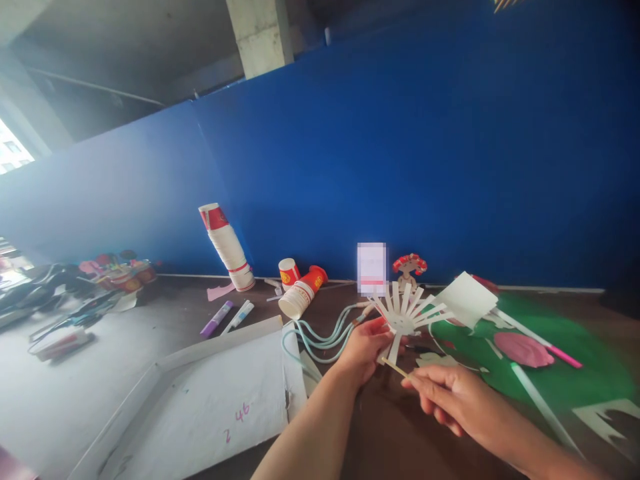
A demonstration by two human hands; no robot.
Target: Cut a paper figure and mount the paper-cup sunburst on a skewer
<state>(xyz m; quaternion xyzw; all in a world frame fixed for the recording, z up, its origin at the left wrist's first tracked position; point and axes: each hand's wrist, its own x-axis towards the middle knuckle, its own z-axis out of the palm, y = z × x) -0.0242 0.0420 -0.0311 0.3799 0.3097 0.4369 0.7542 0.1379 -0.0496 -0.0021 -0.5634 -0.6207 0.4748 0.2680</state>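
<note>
My left hand (367, 350) is closed on a white paper cutout (404, 323), whose narrow strips spread out like a fan from a round middle. A straight paper tail (393, 348) hangs below it. Between the thumb and fingers of my right hand (447, 397) is a thin wooden stick (395, 367). Its tip points left and comes close to the paper tail; whether they touch I cannot tell. Behind the cutout stands a small figure with a red and white frilled top (409, 265). A blurred-out white rectangle (371, 267) is beside that figure.
On the left lies a white box lid (200, 407) with pink writing. Stacked paper cups (230, 250) lean near the blue wall (400, 153); more cups (304, 291) lie right of them. Pale blue cable (320, 343) loops behind my left hand. Markers and paper scraps cover a green sheet (595, 353).
</note>
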